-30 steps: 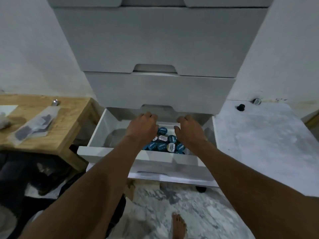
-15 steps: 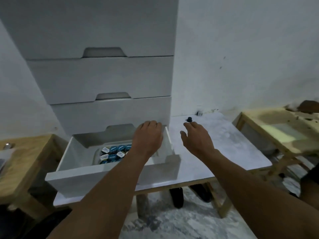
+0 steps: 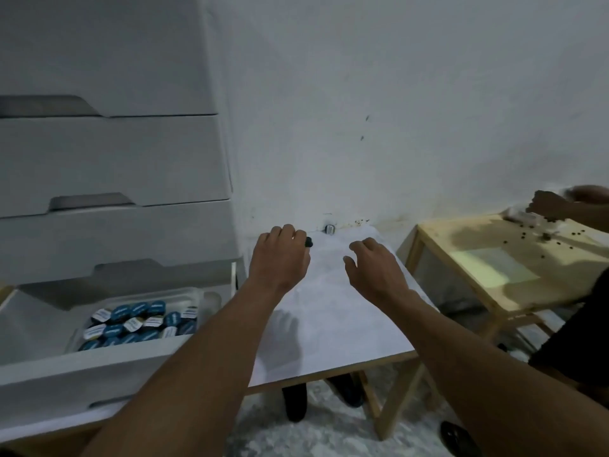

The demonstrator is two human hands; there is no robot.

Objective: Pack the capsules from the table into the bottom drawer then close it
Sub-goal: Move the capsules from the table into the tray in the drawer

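Observation:
The bottom drawer [image 3: 99, 364] of the white cabinet stands pulled out at the lower left. Inside it a clear tray [image 3: 194, 293] holds several blue and white capsules [image 3: 141, 321]. On the white table [image 3: 333, 328] to its right, a black capsule [image 3: 308, 242] lies near the far edge, and a second capsule [image 3: 329, 229] sits against the wall. My left hand [image 3: 280, 258] hovers over the table with its curled fingertips touching the black capsule; its thumb is hidden. My right hand [image 3: 374, 270] floats beside it, empty with its fingers apart.
Closed white drawers [image 3: 112, 159] rise above the open one. A wooden table [image 3: 494, 268] at the right carries small dark bits, and another person's hands [image 3: 553, 202] work at its far corner. Dark objects [image 3: 295, 402] stand on the floor under the white table.
The view has swung right, away from the drawer. Both my hands left the drawer and moved out over the white table, and my left hand reached the black capsule.

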